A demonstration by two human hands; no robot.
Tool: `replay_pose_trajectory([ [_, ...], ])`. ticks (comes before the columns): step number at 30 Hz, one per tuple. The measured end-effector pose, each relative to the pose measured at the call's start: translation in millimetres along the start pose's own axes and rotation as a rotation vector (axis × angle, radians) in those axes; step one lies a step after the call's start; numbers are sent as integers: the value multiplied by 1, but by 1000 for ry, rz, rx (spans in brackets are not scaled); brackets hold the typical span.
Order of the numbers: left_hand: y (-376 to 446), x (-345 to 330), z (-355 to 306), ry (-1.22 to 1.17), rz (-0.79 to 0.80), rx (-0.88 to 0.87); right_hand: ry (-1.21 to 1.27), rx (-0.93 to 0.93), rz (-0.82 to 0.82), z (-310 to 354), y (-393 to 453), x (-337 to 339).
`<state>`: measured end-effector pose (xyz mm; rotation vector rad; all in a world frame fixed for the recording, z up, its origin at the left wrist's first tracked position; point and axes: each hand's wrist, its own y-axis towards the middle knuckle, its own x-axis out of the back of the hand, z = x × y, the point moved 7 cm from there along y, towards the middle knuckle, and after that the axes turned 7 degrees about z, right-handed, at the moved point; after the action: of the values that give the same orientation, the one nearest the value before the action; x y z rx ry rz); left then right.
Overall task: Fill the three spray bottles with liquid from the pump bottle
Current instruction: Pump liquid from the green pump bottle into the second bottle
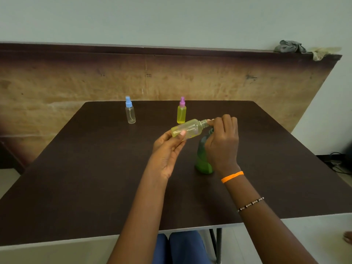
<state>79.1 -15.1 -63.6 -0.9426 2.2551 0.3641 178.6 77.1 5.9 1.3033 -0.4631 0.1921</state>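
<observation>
My left hand (167, 149) grips a small clear spray bottle (187, 128) tilted almost on its side, neck to the right, with yellowish liquid inside. My right hand (222, 141) has its fingers curled at the bottle's threaded neck, pinching something small and pale there; what it is stays hidden. Behind my right hand stands the green pump bottle (202, 159), its top covered. At the back of the table an empty clear spray bottle with a blue cap (130, 111) stands upright. A spray bottle with a purple cap (181, 112), full of yellow liquid, stands to its right.
The dark brown table (95, 168) runs to a pale front edge near my knees. A wooden board leans on the wall behind it, with crumpled rags (291, 47) on its top right corner. Cables lie on the floor at the right.
</observation>
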Motion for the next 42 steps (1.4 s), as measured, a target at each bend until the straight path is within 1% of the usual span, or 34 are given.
replay_pose_trajectory([
  [5, 3, -8, -2, -5, 16, -5, 72, -26, 47, -1, 11, 7],
  [7, 4, -8, -1, -11, 9, -4, 86, -44, 27, -1, 10, 7],
  [10, 5, -4, 2, -11, -4, 5, 33, -30, -37, -2, 1, 3],
  [13, 4, -2, 4, -15, -3, 14, 19, -14, -50, -3, 0, 1],
  [20, 3, -7, 2, -47, 6, 12, 76, -37, 33, 0, 17, 5],
  [26, 5, -1, 5, -40, -10, 17, 24, -40, -60, -2, 1, -1],
  [29, 4, 1, 3, -28, -9, 23, 28, -43, -71, -2, 2, -1],
  [36, 3, -3, 1, -47, -3, 13, 68, -54, 40, 3, 16, 8],
  [40, 4, -1, 4, -36, -18, 26, 41, -10, -32, 0, 1, 4],
  [42, 4, 2, 3, -41, -21, 28, 54, 0, -42, -1, -1, 1],
])
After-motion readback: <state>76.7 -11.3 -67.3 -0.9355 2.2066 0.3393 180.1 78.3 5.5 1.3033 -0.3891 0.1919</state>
